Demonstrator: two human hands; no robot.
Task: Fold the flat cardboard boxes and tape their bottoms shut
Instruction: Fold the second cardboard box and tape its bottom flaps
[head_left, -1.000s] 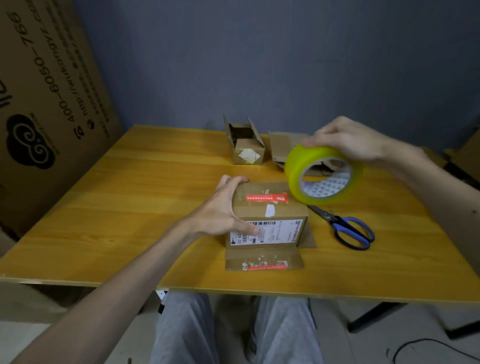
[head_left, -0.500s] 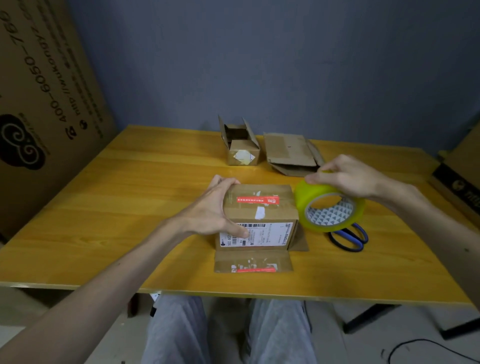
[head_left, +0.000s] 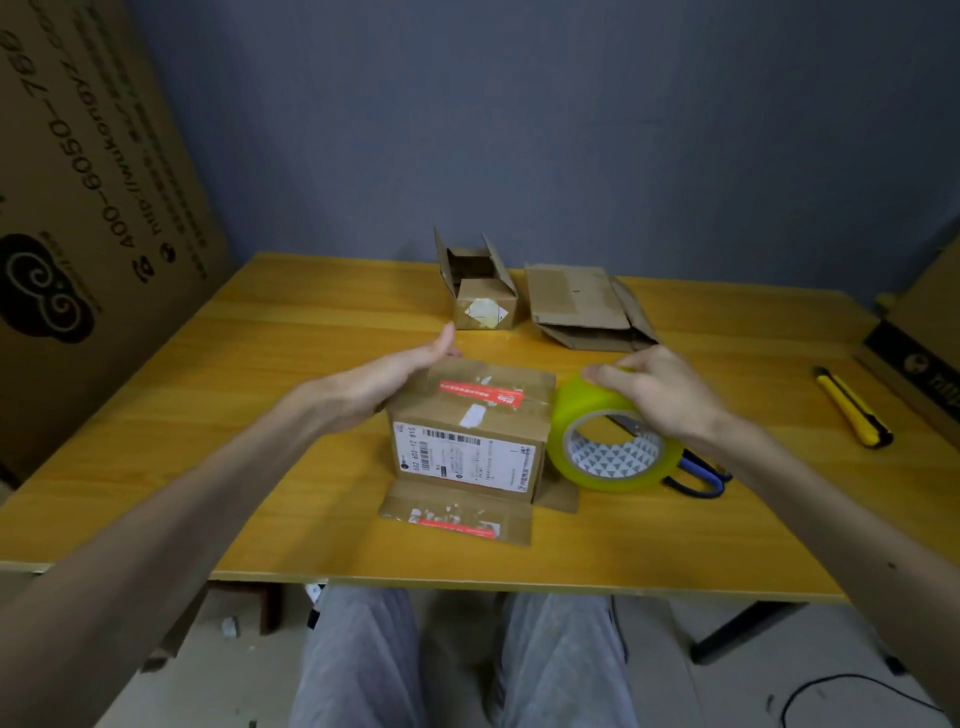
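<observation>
Right grip (head_left: 665, 395) holds tape roll (head_left: 613, 460) beside box (head_left: 467, 431).

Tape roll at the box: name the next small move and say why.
Probably stick the tape's end at the right edge of the box top and draw the tape roll leftward along the centre seam. The right hand grips the roll right beside that edge, and the left hand braces the box's left side.

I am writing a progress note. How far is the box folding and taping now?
Looks done: the small box stands folded at the back. In hand: the left hand steadies the middle box; the right hand holds the tape roll at its right edge. Left: taping it, then folding the flat box.
</observation>
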